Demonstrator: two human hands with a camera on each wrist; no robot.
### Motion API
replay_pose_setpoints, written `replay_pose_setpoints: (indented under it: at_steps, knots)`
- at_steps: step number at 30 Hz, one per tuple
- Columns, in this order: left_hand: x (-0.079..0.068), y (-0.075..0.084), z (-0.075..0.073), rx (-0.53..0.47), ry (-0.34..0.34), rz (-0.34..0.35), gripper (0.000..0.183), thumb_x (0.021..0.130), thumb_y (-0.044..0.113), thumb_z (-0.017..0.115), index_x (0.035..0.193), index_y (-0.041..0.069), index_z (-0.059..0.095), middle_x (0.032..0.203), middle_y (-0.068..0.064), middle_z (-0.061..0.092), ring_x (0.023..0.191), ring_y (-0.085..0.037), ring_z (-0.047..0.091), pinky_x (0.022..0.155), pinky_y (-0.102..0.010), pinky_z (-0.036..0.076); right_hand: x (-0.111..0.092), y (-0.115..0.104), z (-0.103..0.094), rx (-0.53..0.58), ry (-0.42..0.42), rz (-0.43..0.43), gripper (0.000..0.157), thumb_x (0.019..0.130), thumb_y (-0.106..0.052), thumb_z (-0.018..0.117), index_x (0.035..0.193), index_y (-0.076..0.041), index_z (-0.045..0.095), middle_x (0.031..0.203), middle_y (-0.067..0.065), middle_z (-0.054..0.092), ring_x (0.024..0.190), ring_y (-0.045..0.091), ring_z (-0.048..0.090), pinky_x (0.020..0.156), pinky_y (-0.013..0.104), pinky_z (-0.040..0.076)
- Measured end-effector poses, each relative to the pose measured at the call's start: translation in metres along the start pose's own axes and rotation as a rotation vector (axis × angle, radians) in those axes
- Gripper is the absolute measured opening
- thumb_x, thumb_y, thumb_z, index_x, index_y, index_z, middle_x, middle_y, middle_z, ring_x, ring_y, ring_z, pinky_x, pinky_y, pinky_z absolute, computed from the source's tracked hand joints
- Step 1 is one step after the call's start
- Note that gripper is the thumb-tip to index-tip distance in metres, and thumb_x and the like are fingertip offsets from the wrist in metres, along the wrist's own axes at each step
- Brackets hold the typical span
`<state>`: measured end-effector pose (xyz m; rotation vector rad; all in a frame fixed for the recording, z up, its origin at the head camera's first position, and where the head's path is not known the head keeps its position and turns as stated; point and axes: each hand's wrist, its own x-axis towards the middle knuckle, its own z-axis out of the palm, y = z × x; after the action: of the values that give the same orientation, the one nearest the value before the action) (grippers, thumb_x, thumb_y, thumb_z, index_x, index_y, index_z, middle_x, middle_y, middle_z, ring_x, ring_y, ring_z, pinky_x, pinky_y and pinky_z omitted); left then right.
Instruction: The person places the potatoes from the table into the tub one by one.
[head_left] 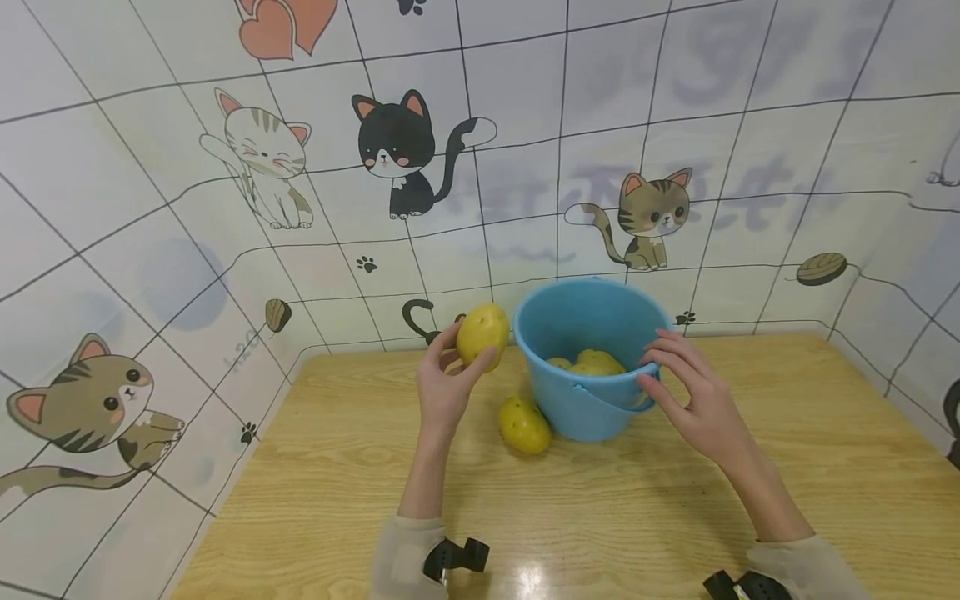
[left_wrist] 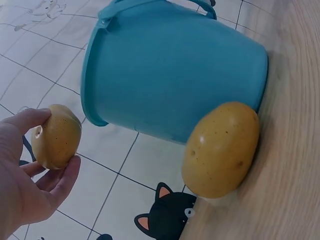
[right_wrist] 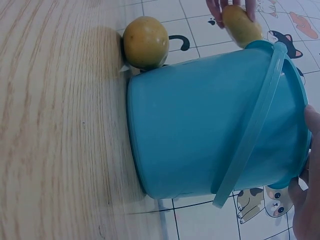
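Observation:
A yellow potato (head_left: 482, 335) is pinched between the thumb and fingers of my left hand (head_left: 448, 379), raised just left of the blue bucket's rim. The blue bucket (head_left: 585, 408) stands upright on the table, with several yellow potatoes (head_left: 597, 363) visible inside. My right hand (head_left: 693, 400) grips the bucket's right rim, thumb outside and fingers over the edge. Another potato (head_left: 524, 426) lies on the table by the bucket's left side; the left wrist view shows this potato (left_wrist: 221, 150) large beside the bucket wall (left_wrist: 185, 70).
The wooden table (head_left: 337, 467) runs back to a tiled wall (head_left: 517, 183) with cartoon cats. Side walls rise at left and right. The bucket's handle (right_wrist: 252, 127) hangs down along its front side.

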<state>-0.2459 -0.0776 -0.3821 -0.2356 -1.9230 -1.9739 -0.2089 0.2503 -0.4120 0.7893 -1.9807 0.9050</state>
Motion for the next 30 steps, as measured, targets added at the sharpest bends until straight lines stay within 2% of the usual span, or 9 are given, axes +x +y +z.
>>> replay_pose_setpoints:
  at_steps: [7, 12, 17, 23, 30]
  knots:
    - [-0.005, 0.013, 0.007, -0.042, -0.008, 0.025, 0.057, 0.08, 0.013, 0.087, 0.131, 0.008, 0.065, 0.13, -0.008, 0.061, 0.107, -0.032, 0.06, 0.085, -0.033, 0.058, 0.001, -0.001, 0.0, 0.0, -0.003, -0.002, 0.046, 0.102, -0.048, 0.055, 0.106, -0.005, 0.07, 0.118, 0.018, 0.064, 0.132, 0.038, 0.047, 0.118, 0.033, 0.03]
    - [-0.008, 0.019, 0.014, -0.046, -0.016, 0.044, 0.057, 0.079, 0.014, 0.087, 0.131, 0.009, 0.065, 0.129, -0.008, 0.061, 0.104, -0.028, 0.062, 0.085, -0.036, 0.058, 0.001, -0.001, 0.0, 0.001, 0.0, -0.005, 0.047, 0.102, -0.048, 0.055, 0.106, -0.004, 0.07, 0.117, 0.018, 0.063, 0.132, 0.038, 0.047, 0.118, 0.034, 0.029]
    - [-0.009, 0.023, 0.022, -0.042, -0.032, 0.042, 0.059, 0.079, 0.015, 0.087, 0.133, 0.01, 0.064, 0.128, -0.007, 0.063, 0.106, -0.03, 0.062, 0.085, -0.036, 0.058, 0.0, 0.001, 0.001, 0.003, 0.003, -0.007, 0.047, 0.102, -0.049, 0.055, 0.105, -0.005, 0.07, 0.117, 0.019, 0.063, 0.132, 0.039, 0.047, 0.118, 0.033, 0.03]
    - [-0.008, 0.027, 0.031, -0.027, -0.042, 0.069, 0.058, 0.078, 0.015, 0.088, 0.132, 0.009, 0.065, 0.126, -0.007, 0.063, 0.104, -0.027, 0.062, 0.085, -0.039, 0.058, -0.001, 0.003, 0.002, 0.005, 0.006, -0.004, 0.047, 0.101, -0.05, 0.056, 0.105, -0.006, 0.07, 0.117, 0.019, 0.063, 0.131, 0.039, 0.048, 0.118, 0.032, 0.03]
    - [-0.008, 0.031, 0.046, 0.048, -0.076, 0.107, 0.061, 0.079, 0.019, 0.088, 0.134, 0.009, 0.063, 0.124, -0.007, 0.063, 0.102, -0.025, 0.063, 0.085, -0.04, 0.058, -0.001, 0.002, 0.001, 0.007, 0.006, 0.004, 0.047, 0.101, -0.05, 0.056, 0.105, -0.005, 0.07, 0.117, 0.018, 0.063, 0.132, 0.038, 0.048, 0.118, 0.032, 0.03]
